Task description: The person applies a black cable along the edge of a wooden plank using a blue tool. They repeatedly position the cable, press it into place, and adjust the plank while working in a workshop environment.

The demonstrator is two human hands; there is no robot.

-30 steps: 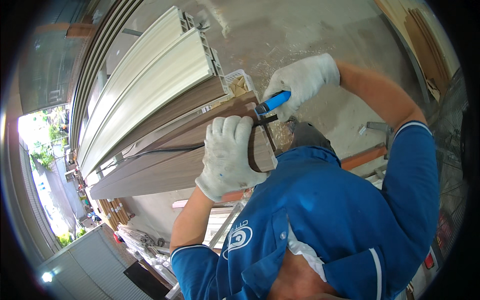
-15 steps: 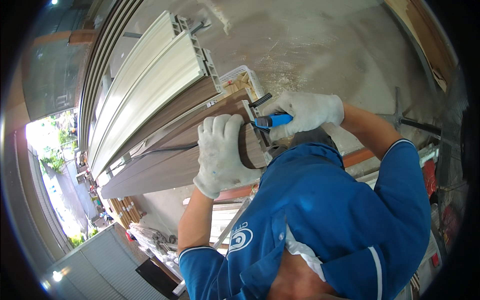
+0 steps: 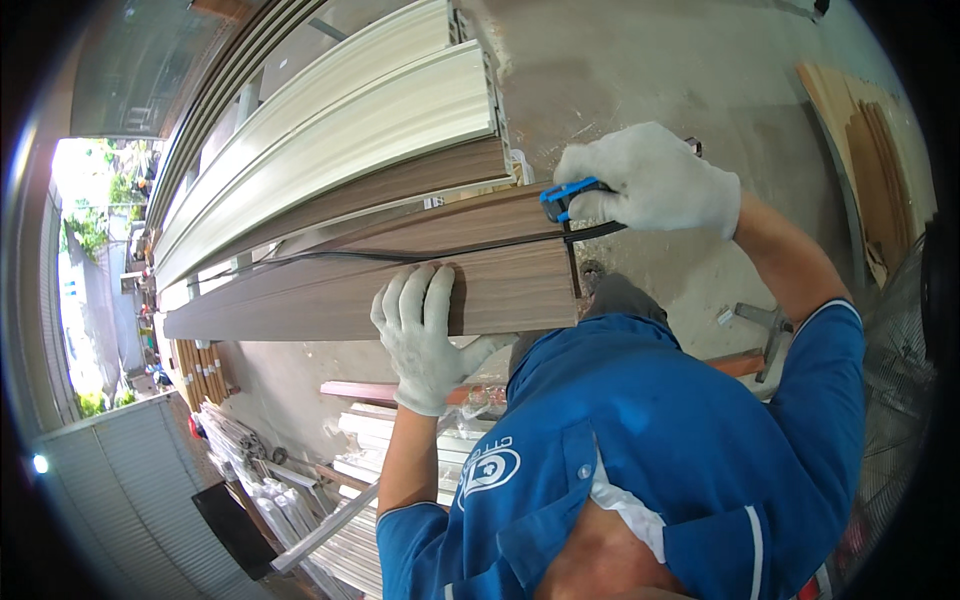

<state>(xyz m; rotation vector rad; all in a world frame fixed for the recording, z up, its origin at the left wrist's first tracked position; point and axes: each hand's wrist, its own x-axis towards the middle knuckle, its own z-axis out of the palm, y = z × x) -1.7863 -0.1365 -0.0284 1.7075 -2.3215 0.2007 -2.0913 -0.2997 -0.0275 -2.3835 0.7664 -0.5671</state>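
Note:
A long brown wood-grain panel (image 3: 510, 285) stretches away to the left, with a black rubber strip (image 3: 480, 243) lying along its length. The strip's loose end sticks out past the panel's right end. My gloved left hand (image 3: 420, 335) lies on the panel near that end. Its fingers are stretched over the top face and the thumb is by the near edge. In my gloved right hand (image 3: 655, 182) is a blue utility knife (image 3: 568, 198), just above the strip at the panel's end. I cannot make out its blade.
Cream profiles (image 3: 400, 105) lie beyond the panel, with more brown boards beside them. White strips (image 3: 370, 450) are stacked below on the near side. Brown sheets (image 3: 880, 180) lean at the far right. A metal stand foot (image 3: 765, 325) stands on the floor to my right.
My right hand has moved right and slightly up with the knife, off the panel's end. More of the strip now shows, lying straighter along the panel. My left hand has shifted down against the near edge.

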